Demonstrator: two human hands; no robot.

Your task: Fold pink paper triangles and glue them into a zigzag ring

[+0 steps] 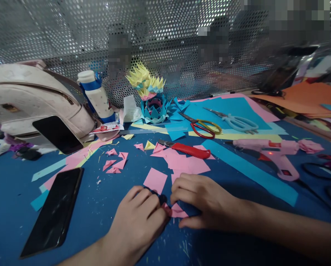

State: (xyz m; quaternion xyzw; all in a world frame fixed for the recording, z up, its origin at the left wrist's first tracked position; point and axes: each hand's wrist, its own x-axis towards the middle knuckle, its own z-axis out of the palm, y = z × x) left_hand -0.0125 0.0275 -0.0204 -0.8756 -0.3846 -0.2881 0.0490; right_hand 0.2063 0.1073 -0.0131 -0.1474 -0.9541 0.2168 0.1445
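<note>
My left hand (141, 216) is closed, with curled fingers pinching a small folded pink paper piece (178, 211) at its left end. My right hand (200, 197) arches over the other end of that piece, its thumb apart from its bent fingers. Just beyond my hands lies a flat pink paper square (155, 180). Several small folded pink triangles (114, 170) are scattered farther left. A red-handled utility knife (191, 150) rests across loose pink paper sheets (191, 165).
Two phones, one flat (53, 214) and one propped (58, 135), are at left, near a backpack (29, 96) and bottle (96, 96). Behind stands a yellow-and-blue paper model (154, 107). Scissors (201, 125), blue-handled scissors (238, 122) and a corded pink glue gun (270, 147) lie right.
</note>
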